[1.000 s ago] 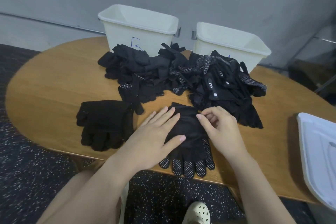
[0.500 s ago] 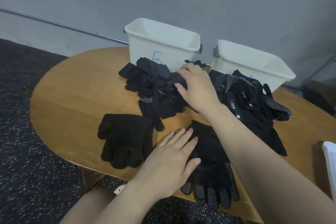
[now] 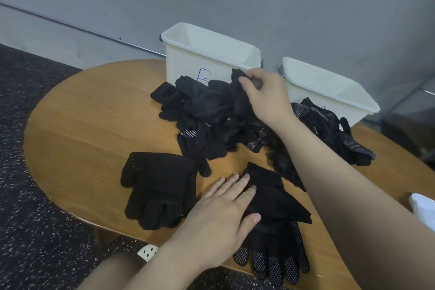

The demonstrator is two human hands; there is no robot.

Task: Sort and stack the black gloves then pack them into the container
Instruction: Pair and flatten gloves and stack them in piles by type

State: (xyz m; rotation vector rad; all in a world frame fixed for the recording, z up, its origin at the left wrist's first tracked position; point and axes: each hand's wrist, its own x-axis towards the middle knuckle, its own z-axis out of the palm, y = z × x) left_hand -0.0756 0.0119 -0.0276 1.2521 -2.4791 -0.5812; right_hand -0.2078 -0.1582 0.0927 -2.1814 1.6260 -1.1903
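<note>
Blue letter (image 3: pixel 203 76) on left bin (image 3: pixel 186 63) half hidden by glove pile (image 3: pixel 211 110). White lid (image 3: pixel 423 209) at 3 o'clock cut off by edge. Right forearm covers pile's middle.

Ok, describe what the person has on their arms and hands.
Nothing that shows: the left hand and right hand are ungloved, with no rings, watch or bracelet visible. Both forearms are uncovered as far as the picture reaches, no sleeves in view. The nails look short and unpainted.
</note>
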